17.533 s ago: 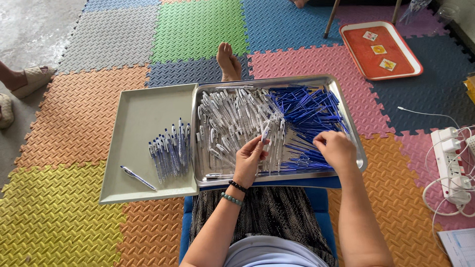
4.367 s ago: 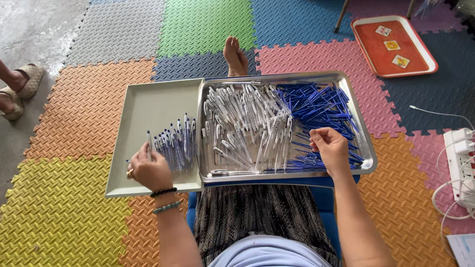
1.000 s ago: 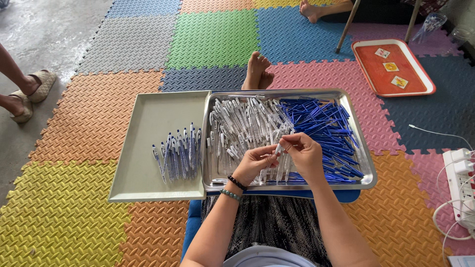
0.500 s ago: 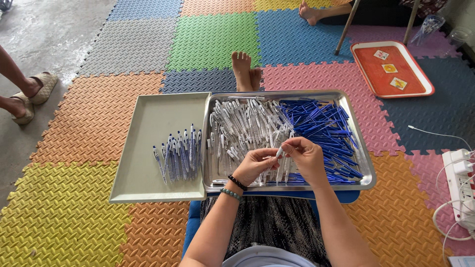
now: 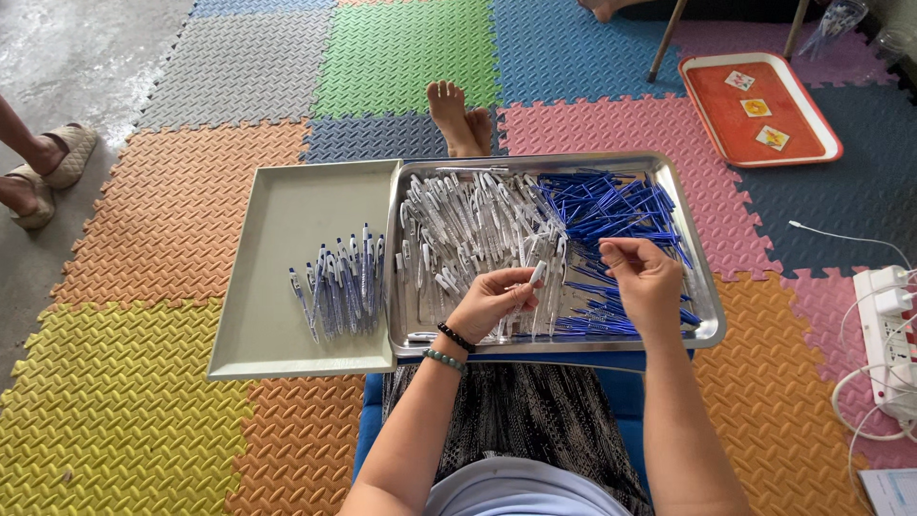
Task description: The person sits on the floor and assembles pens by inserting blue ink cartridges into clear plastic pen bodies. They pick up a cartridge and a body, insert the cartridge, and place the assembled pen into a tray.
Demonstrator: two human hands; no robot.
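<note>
- The steel tray [image 5: 702,315] rests across the seated person's lap, and everything else sits around it.
- Over the tray's near half, the left hand [image 5: 492,304] has its fingers [image 5: 521,279] pinched shut on a clear pen barrel [image 5: 537,274], which sticks up and tilts away from the wrist.
- Just to the right of that barrel, also above the tray, the right hand [image 5: 645,282] is curled with thumb and forefinger pressed together; whether they hold some small part I cannot tell from here.
- The two hands are near each other but not touching.
- Inside the tray, a heap of clear pen barrels [image 5: 458,225] fills the left and middle, and a heap of blue refills [image 5: 602,205] fills the right side.
- Butted against the tray's left edge lies a beige tray [image 5: 287,205], with a small bunch of finished pens [image 5: 341,282] lying side by side close to the shared edge.
- Beyond the steel tray's far rim, the person's bare feet [image 5: 460,117] rest on the coloured foam floor mat [image 5: 172,205].
- Further off to the far right of the steel tray lies an orange tray [image 5: 735,129] with three small cards on it.
- To the right, on the mat, sits a white power strip [image 5: 884,325] with cables.
</note>
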